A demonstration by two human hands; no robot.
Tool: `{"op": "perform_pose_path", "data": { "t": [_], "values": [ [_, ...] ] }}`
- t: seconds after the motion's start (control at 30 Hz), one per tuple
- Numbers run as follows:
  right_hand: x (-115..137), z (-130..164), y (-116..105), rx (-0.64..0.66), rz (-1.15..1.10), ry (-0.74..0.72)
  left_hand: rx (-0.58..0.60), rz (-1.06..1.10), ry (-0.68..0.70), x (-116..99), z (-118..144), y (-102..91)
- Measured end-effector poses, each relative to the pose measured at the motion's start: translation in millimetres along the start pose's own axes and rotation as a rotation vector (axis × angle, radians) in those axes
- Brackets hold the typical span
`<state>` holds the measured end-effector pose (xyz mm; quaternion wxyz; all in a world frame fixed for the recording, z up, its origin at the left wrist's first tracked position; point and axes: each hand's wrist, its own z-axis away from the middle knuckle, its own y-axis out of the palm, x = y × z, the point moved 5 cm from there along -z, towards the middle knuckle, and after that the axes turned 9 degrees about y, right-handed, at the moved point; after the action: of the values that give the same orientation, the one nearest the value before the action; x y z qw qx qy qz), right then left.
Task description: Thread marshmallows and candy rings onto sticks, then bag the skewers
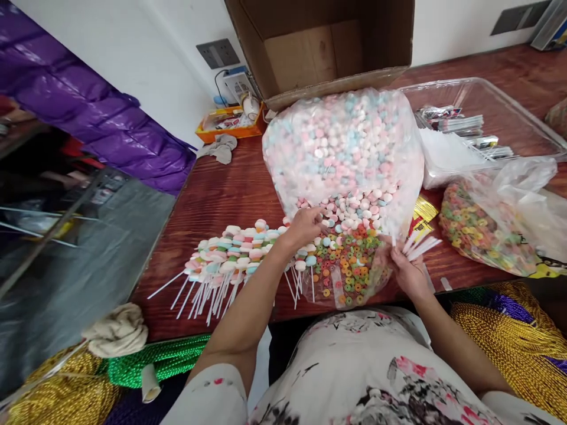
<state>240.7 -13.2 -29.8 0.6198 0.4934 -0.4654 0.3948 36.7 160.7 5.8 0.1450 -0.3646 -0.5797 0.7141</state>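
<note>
Head view: red-brown counter (225,189) with sweets on it.
Big clear bag (341,136): full of pink, white and blue sweets, in front of a cardboard box (305,53) at the back edge.
Left hand (305,227): by the bag's mouth, fingers bent close together; I cannot tell if they hold a sweet.
Right hand (408,268): fingers wrapped around white sticks (423,248), near the front edge.
Ring sweets (352,262): between the hands, by the front edge.
Sweets on sticks (234,251): heaped near the front left corner.
</note>
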Motion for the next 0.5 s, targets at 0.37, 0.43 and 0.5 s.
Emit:
{"op": "perform_pose_path", "data": {
  "t": [0.37,0.43,0.5],
  "values": [
    [-34,17,-32,-0.214,0.29,-0.001,-0.147,0.129,0.008,-8,-18,9.3],
    [-25,21,-27,-0.198,0.307,-0.022,-0.182,0.167,-0.006,-11,-8,4.2],
    [-11,27,-18,-0.162,0.329,-0.039,-0.292,0.383,-0.031,-17,8,-3.8]
  ]
}}
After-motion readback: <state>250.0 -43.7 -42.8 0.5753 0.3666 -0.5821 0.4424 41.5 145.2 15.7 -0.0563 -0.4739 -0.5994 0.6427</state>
